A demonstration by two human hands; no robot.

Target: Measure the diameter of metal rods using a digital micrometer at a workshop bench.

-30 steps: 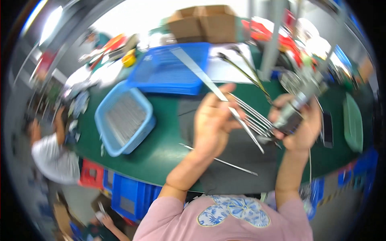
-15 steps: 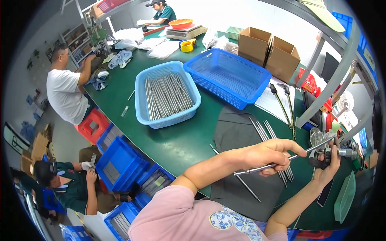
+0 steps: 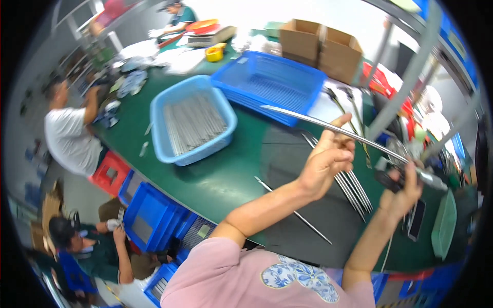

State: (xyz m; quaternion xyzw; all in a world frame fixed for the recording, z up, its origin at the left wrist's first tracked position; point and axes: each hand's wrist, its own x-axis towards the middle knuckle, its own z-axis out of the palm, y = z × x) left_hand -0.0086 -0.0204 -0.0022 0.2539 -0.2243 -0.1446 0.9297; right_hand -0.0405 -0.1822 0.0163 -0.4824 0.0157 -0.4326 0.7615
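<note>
My left hand [image 3: 328,161] is raised over the dark mat, the index finger stretched out and the others curled. A slim metal rod [image 3: 303,117] slants across that index finger, its far-left end above the blue basket's near edge. The rod's lower right end reaches a micrometer [image 3: 389,177] with a dark frame and a grey barrel. My right hand [image 3: 403,197] is closed around the micrometer; motion blurs the contact with the rod. Below my hands, one rod [image 3: 303,218] lies alone on the grey mat [image 3: 280,154], and several rods [image 3: 354,195] lie side by side to its right.
A light-blue basket [image 3: 159,120] full of rods stands left of a darker blue basket [image 3: 313,100]. Cardboard boxes [image 3: 339,54], calipers [image 3: 336,102] and a grey shelf post [image 3: 411,72] stand beyond. A phone [image 3: 417,220] and green tray [image 3: 444,226] lie right. Co-workers sit at left.
My left hand has risen and its grip has loosened. The rod has swung so its left end points up and away. The micrometer has moved slightly left, and the whole view has shifted.
</note>
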